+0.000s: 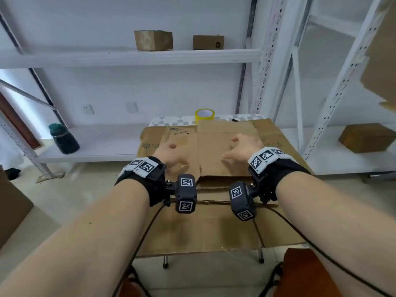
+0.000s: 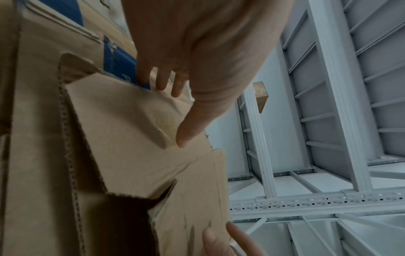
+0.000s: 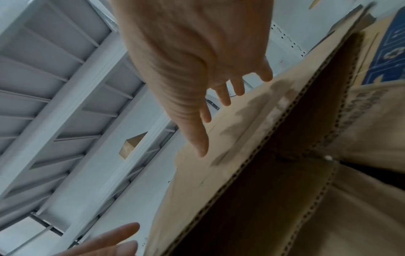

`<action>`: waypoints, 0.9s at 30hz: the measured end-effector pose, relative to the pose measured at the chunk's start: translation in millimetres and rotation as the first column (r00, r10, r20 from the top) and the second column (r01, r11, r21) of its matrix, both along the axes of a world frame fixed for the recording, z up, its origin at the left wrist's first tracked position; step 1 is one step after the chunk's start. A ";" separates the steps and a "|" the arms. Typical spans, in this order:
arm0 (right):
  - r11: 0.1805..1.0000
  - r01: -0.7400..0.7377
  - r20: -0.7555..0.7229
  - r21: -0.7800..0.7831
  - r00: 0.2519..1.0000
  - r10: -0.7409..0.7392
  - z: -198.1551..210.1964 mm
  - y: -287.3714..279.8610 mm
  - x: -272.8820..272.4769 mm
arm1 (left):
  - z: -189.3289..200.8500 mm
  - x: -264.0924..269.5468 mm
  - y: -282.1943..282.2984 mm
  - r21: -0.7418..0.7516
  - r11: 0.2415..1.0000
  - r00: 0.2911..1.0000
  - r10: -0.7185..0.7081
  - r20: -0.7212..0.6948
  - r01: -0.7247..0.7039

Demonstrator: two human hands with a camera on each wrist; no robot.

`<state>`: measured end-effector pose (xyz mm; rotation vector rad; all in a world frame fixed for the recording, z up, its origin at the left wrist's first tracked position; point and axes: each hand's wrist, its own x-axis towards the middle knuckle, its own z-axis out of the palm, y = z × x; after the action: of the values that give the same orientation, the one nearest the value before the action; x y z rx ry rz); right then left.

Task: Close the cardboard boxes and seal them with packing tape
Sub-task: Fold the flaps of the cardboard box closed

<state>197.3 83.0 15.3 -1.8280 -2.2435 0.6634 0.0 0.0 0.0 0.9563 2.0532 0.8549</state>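
I have both hands open over the box (image 1: 225, 151) on the table — left hand (image 1: 171, 156) flat on the left flap, right hand (image 1: 242, 150) spread above the right one, gripping nothing. The tape (image 1: 204, 115) waits at the far edge. My worry: the flaps spring back up once I reach for the tape — nothing else pins them.

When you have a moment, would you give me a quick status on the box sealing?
Left hand and right hand open, over the cardboard box flaps. Flaps unsealed, dark gap showing. Tape roll untouched behind the box. Nothing in the way.
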 end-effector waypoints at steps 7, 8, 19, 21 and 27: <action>0.989 -0.088 0.118 -0.121 0.988 0.102 -7.9 14.5 -10.4 | -6.4 -8.8 27.1 -0.027 0.999 1.000 0.027 0.015 -0.027; 0.987 -0.095 0.130 -0.133 0.985 0.113 -9.8 16.9 -10.6 | -7.4 -9.5 29.6 -0.027 0.999 0.999 0.046 0.026 -0.046; 0.968 -0.169 0.086 -0.185 0.979 0.187 -34.7 29.7 -10.2 | -21.7 -13.0 36.7 0.173 0.973 0.876 0.053 0.479 -0.153; 0.964 -0.188 0.111 -0.188 0.971 0.211 -37.0 29.6 -10.7 | -22.9 -14.9 32.2 0.196 0.964 0.856 0.054 0.514 -0.179; 0.958 -0.248 0.123 -0.144 0.956 0.266 -26.6 30.7 -15.6 | -21.8 -17.7 28.7 0.245 0.908 0.808 0.147 0.571 -0.339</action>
<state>181.7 113.6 -11.3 -1.6999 -2.6212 0.7569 -17.7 28.7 -21.8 0.5188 1.5711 1.4705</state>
